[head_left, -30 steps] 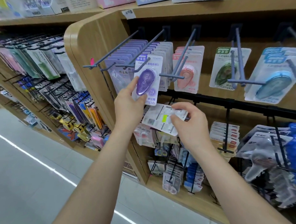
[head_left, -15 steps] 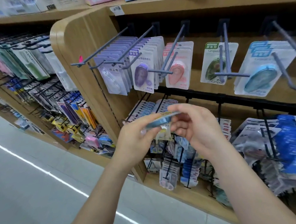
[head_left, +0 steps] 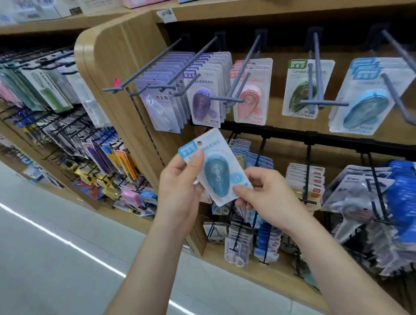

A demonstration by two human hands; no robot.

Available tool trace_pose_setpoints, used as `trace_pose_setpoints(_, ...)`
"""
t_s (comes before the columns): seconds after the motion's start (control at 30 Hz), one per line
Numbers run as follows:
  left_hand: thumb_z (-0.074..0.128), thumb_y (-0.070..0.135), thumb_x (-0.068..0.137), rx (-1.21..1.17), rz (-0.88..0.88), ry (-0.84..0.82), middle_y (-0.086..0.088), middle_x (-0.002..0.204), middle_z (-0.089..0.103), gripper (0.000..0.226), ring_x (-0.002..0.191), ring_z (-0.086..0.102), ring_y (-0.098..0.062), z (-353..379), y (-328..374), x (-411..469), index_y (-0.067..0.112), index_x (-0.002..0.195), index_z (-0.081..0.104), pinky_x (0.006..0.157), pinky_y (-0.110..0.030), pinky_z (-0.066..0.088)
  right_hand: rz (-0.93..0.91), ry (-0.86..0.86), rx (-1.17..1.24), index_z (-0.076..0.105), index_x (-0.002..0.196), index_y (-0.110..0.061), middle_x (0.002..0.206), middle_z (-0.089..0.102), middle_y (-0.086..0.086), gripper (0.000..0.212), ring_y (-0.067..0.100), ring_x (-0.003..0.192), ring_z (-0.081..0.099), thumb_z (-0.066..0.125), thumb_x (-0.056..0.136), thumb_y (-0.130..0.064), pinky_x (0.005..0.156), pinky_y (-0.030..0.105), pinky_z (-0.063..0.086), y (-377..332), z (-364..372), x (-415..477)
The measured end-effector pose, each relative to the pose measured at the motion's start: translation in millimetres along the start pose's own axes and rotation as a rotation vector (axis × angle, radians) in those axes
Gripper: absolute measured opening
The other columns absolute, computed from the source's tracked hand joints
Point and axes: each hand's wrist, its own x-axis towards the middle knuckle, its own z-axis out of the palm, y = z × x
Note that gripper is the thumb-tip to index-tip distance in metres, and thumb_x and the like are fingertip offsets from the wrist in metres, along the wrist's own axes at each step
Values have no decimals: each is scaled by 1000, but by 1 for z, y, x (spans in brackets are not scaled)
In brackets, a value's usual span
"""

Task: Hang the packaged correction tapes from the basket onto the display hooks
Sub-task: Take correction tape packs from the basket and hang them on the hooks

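1. Blue-labelled and carded, the correction tape pack with a clear plastic blister [head_left: 215, 171] is held between my two hands, below the top row of hooks. It is tilted, with its small punched hang hole [head_left: 199, 142] at the corner just above my left thumb.
2. The likeliest slip, I judge, is choosing the wrong hook. The purple pack [head_left: 201, 102] and the pink pack [head_left: 248, 102] hang almost straight above my hands. The matching blue packs [head_left: 365, 101] hang well up and to the right of my right hand.
3. The hole is small and the long grey-blue metal hook [head_left: 400, 53] is thin. If the card arrives tilted as it is now, it could snag or bend instead of threading on.
4. I hold the card only at its edges. Releasing one hand for the long reach could let the pack swing or drop.
5. My left hand [head_left: 179, 190] grips the card's upper part, with the fingers curled behind and the thumb pressed on the blue label.
6. My right hand [head_left: 264, 195] pinches the lower right corner between thumb and forefinger, the other fingers loosely curled. Both forearms reach up from below.
7. I cannot see the basket.
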Motion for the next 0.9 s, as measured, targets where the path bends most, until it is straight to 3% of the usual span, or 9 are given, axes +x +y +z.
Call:
trace_pose_setpoints(0.17,67,18,83,221,145,-104,6,77,72,7,73,67,-7,21,8,0,13,86,71,64,-23,55,-10,61,-1,69,101,-29,84,73,-1,19,14,73,72,62,96,-12,68,33,61,13,-7,-8)
trace_pose_setpoints(0.27,67,7,89,347,192,-247,12,72,69,14,70,64,-2,45,-4,-7,18,81,70,62,-18,51,32,91,175,69,98,-33,90,75,3,29,15,75,72,59,97,-6,66,24,59,20,-21,-19)
trace_pose_setpoints(0.33,69,8,88,379,197,-326,12,72,67,17,69,63,-3,64,-12,-8,21,78,69,62,-19,51,59,108,337,72,95,-25,87,76,7,26,16,78,72,60,95,-2,67,22,57,28,-37,-29)
trace_pose_setpoints(0.4,71,10,88,396,217,-404,12,72,68,17,69,63,-4,84,-19,-9,25,78,69,63,-20,50,67,119,480,75,99,-13,93,77,11,16,24,89,72,64,91,-3,78,27,57,38,-55,-39)
trace_pose_setpoints(0.47,69,14,88,401,253,-483,12,76,68,14,72,63,-5,104,-23,-12,26,81,69,66,-22,50,37,146,641,77,98,-8,97,76,15,22,26,94,71,78,78,-19,85,32,57,48,-74,-50)
trace_pose_setpoints(0.57,67,14,91,377,274,-553,15,79,68,16,76,63,-5,133,-29,-15,28,84,68,71,-24,50,-13,224,743,80,94,-11,100,75,16,56,24,96,72,92,54,-49,85,29,58,55,-100,-65)
trace_pose_setpoints(0.63,68,15,89,328,269,-541,16,79,67,19,76,62,-5,149,-34,-14,32,82,68,72,-27,50,-31,321,716,80,96,-11,103,75,17,56,24,95,73,87,60,-53,79,27,59,55,-111,-72)
trace_pose_setpoints(0.73,69,14,88,279,269,-520,14,77,67,17,75,62,-7,168,-37,-13,29,82,69,71,-30,53,-24,462,696,79,83,-8,89,77,12,31,20,80,74,67,79,-36,68,22,58,48,-120,-76)
trace_pose_setpoints(0.9,71,8,87,254,273,-456,12,71,66,16,69,61,-5,192,-34,-11,21,79,68,63,-24,53,2,572,661,73,85,-5,79,75,15,33,20,70,73,62,79,-35,62,22,57,39,-127,-76)
